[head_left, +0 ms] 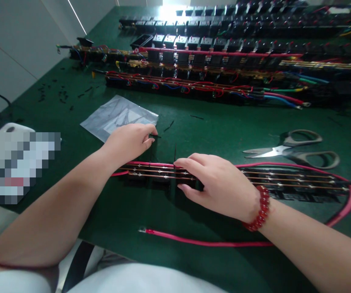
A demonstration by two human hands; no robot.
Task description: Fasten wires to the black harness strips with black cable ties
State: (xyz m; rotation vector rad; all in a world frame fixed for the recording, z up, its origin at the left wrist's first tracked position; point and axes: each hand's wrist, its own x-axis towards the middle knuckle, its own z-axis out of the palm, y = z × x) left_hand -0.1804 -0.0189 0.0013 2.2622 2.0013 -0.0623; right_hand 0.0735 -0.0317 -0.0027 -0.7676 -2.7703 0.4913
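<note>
My right hand (221, 185) lies over a long black socket strip (297, 183) with bare brass bars, its index finger and thumb gripping across the strip. A thin black cable tie (175, 152) stands up from the strip by my right index fingertip. Along the strip's far side runs a red wire (256, 165). My left hand (134, 138) hovers past the strip's left part, thumb and index finger closed on a short dark piece, apparently a cable tie (158, 136). Under and beyond that hand is a clear plastic bag (117, 112) with dark strips inside.
Scissors (285, 150) lie beyond the strip at right. A loose red cable end (193, 241) crosses the near side of the green table (111, 228). Several wired socket strips (178, 83) fill the back. Black scraps (62, 95) and a partly blurred white object (22, 162) are at left.
</note>
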